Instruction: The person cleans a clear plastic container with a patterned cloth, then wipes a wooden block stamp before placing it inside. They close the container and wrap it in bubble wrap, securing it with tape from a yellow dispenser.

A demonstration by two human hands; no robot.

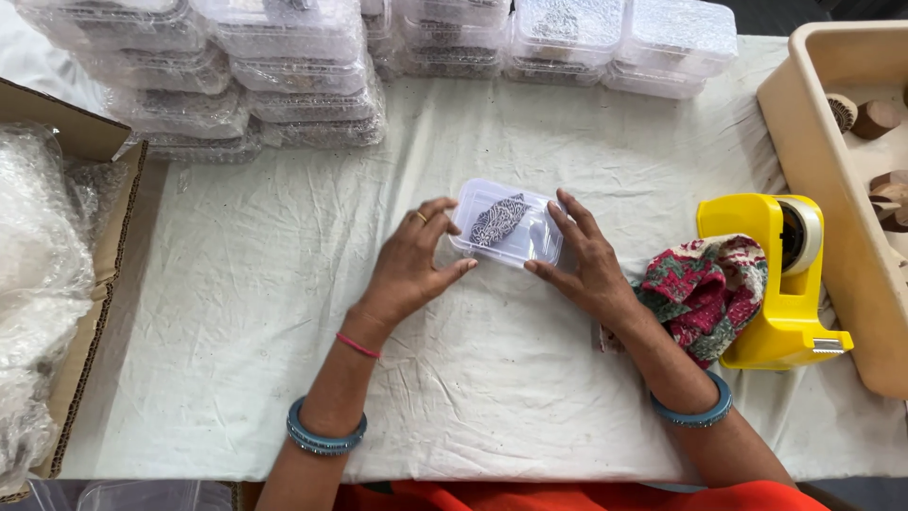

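Note:
A small clear plastic box (509,227) with a lid lies on the white cloth in the middle of the table; inside it is a dark, leaf-shaped carved block. My left hand (412,265) grips its left end, thumb at the near corner and fingers on the top. My right hand (584,260) presses against its right end, thumb at the near corner and fingers spread along the side. A ring is on my left hand, and bangles sit on both wrists.
Stacks of similar clear boxes (303,66) line the far edge. A yellow tape dispenser (790,284) and a patterned cloth (705,289) lie right of my hand. A beige tub (832,189) with wooden blocks stands far right. A cardboard carton with bubble wrap (38,284) is left.

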